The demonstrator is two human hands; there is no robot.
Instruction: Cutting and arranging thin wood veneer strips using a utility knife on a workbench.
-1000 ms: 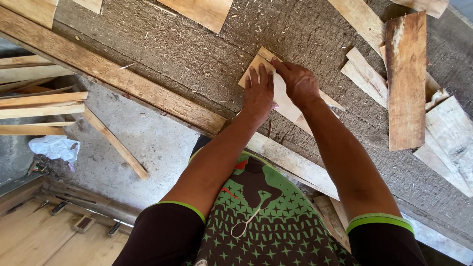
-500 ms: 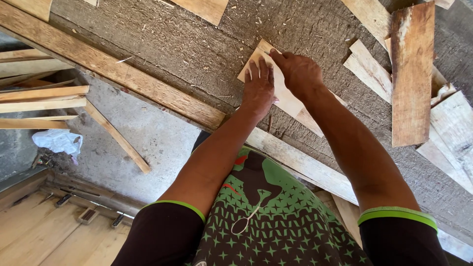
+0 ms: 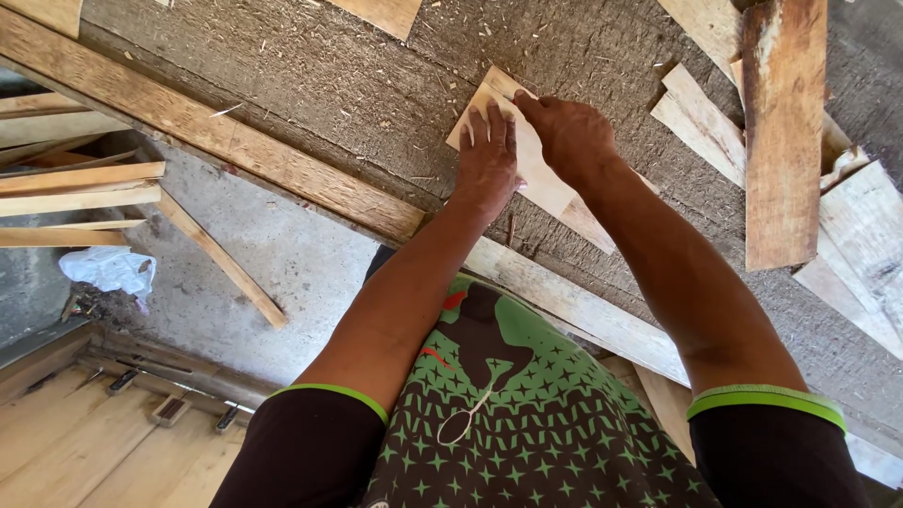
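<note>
tabletop: rough, fibrous, matt grey, dusty | board: pale smooth bare wood | plank, right of board: weathered reddish wood, rough | floor: matt concrete | bag: crumpled white plastic

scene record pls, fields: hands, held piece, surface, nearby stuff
left hand: flat, palm down on pale wood piece
right hand: on the same piece, fingertips at its upper edge
surface: rough grey bench top with long wooden edge rail
nearby: dark plank to the right, offcuts by it
floor: white plastic bag, wood strips
</note>
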